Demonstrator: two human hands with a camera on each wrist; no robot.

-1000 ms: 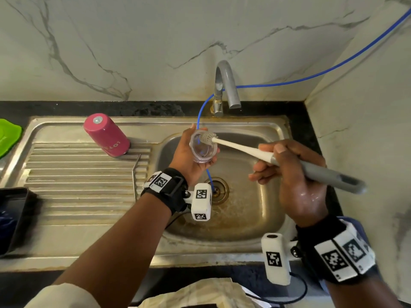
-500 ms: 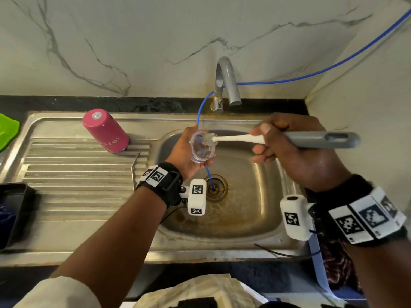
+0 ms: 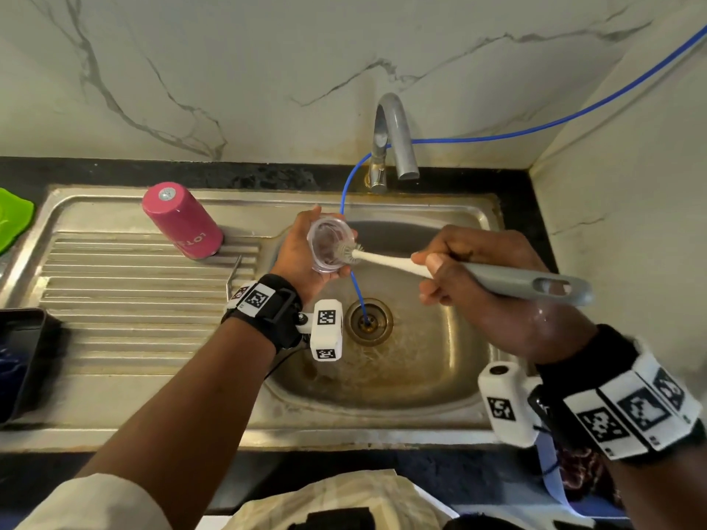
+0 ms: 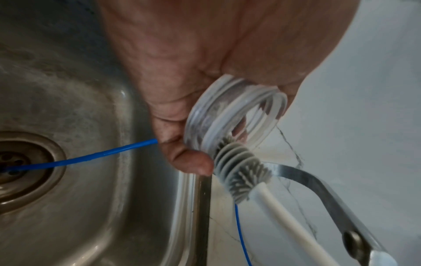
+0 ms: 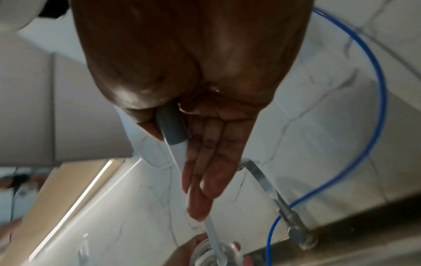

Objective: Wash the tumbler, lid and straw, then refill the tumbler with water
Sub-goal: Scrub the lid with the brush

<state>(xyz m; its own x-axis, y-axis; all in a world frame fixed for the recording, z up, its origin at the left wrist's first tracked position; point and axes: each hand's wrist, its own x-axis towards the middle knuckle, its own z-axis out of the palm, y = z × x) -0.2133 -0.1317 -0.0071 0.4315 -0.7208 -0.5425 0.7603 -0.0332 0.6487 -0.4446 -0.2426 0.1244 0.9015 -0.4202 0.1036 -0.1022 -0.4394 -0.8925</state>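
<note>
Lid (image 3: 328,244), clear and threaded, gripped by left hand (image 3: 302,258) above sink (image 3: 440,384) basin; right hand (image 3: 493,296) grips brush (image 3: 478,275) at its rim.

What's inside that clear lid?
The brush head pokes into the lid at its rim. The left hand cups it from behind, hiding the lid's far side.

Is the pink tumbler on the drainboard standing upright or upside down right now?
Upside down. In the head view the pink tumbler stands mouth-down on the drainboard, its closed base on top and its lettering inverted.
</note>
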